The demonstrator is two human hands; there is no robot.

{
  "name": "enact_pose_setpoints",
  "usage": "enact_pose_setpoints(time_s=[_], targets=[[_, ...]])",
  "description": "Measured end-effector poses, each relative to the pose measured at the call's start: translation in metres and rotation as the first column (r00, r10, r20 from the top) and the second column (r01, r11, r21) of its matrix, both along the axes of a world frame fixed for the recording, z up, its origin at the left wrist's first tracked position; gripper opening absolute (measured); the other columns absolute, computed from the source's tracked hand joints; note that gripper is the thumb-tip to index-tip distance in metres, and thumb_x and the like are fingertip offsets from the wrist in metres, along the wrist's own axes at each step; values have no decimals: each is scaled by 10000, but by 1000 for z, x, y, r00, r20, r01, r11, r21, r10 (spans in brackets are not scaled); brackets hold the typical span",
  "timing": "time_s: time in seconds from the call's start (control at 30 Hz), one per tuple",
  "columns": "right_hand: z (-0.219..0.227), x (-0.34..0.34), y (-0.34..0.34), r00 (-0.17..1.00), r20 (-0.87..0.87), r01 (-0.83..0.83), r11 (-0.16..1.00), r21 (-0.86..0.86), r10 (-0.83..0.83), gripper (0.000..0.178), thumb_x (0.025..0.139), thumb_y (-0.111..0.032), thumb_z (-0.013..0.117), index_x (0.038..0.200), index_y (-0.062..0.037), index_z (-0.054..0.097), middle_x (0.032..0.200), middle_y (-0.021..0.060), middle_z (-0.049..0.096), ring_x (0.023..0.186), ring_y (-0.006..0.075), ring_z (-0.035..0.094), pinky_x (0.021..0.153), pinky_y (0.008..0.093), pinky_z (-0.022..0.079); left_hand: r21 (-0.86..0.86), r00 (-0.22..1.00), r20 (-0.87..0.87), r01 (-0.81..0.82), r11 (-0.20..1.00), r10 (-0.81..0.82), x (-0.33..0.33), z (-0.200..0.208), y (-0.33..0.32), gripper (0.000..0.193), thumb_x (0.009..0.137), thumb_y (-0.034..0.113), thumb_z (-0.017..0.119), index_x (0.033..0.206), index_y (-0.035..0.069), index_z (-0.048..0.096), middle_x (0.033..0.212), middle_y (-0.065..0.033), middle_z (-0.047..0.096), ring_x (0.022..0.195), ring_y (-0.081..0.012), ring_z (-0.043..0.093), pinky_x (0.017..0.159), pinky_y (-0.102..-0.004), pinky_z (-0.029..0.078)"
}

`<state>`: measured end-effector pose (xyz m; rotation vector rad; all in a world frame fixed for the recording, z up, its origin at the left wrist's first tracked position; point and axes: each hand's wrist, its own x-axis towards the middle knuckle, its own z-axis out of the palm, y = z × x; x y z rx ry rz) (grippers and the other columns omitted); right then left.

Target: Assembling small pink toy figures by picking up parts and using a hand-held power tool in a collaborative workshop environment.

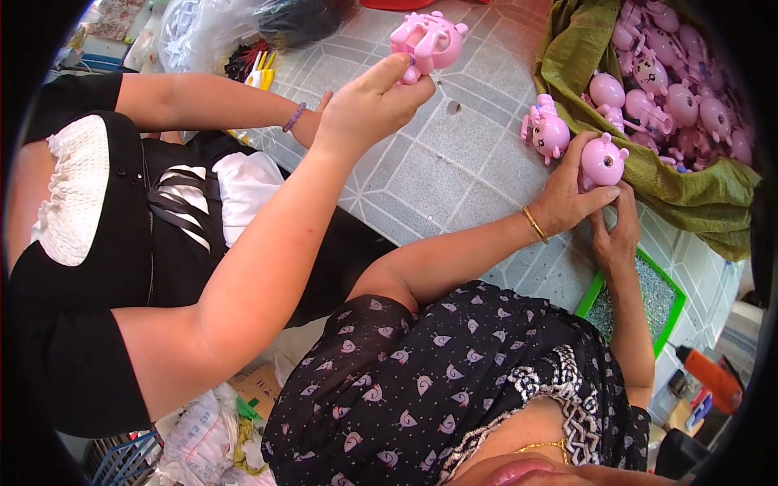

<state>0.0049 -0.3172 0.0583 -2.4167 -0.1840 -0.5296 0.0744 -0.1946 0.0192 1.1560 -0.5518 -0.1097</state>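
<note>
My left hand [559,198], with a gold bracelet at its wrist, is closed round a pink plastic animal toy [603,162]. The toy's round head, small ears and one dark eye show; its lower part is hidden by my fingers. My right hand [616,235] is closed at the toy's underside, its bent fingers touching it; anything small between them is hidden. Beside my left hand, another pink toy [549,134] lies on the table. A green sack [673,190] just beyond my hands lies open, full of similar pink toys [681,105].
Under my right forearm is a green-rimmed tray [673,312] of small metal pieces. An orange and black power tool [713,377] stands at the lower right. On my left, a co-worker's hand [373,101] holds up a pink toy [429,40]. Plastic bags [207,36] lie at the back left.
</note>
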Motion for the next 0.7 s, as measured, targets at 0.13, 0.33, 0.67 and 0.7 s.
enact_pose_setpoints(time_s=[0.13, 0.33, 0.67, 0.7], targets=[[3, -1, 1, 1000, -10, 4, 1000, 3, -4, 336, 817, -3, 639, 1141, -6, 551, 1118, 168, 583, 989, 343, 593, 873, 399, 469, -8, 999, -33, 24, 1000, -25, -1, 3, 1, 766, 856, 146, 733, 1456, 53, 267, 1312, -115, 484, 1191, -181, 495, 1040, -336, 414], [-1, 1, 0, 1000, 1, -8, 1000, 3, 8, 337, 811, 3, 638, 1137, -6, 551, 1125, 170, 583, 1002, 351, 591, 875, 402, 469, -16, 999, -31, 19, 1000, -19, -1, 2, 0, 773, 851, 137, 738, 1456, 53, 265, 1309, -113, 481, 1187, -181, 496, 1035, -335, 417], [-1, 0, -1, 1000, 5, -8, 1000, 2, 8, 342, 811, 8, 638, 1142, -3, 549, 1136, 177, 581, 1021, 359, 588, 887, 407, 467, -33, 997, -56, 48, 998, -50, -1, 2, 0, 784, 842, 136, 746, 1456, 55, 265, 1309, -109, 463, 1190, -180, 484, 1036, -329, 414], [-1, 0, -1, 1000, 6, -9, 1000, -2, 9, 348, 812, 7, 638, 1147, -4, 547, 1140, 177, 581, 1024, 360, 589, 890, 406, 467, -30, 998, -53, 40, 999, -42, -1, 2, 0, 784, 843, 135, 745, 1456, 56, 264, 1309, -109, 465, 1190, -181, 485, 1036, -329, 413]])
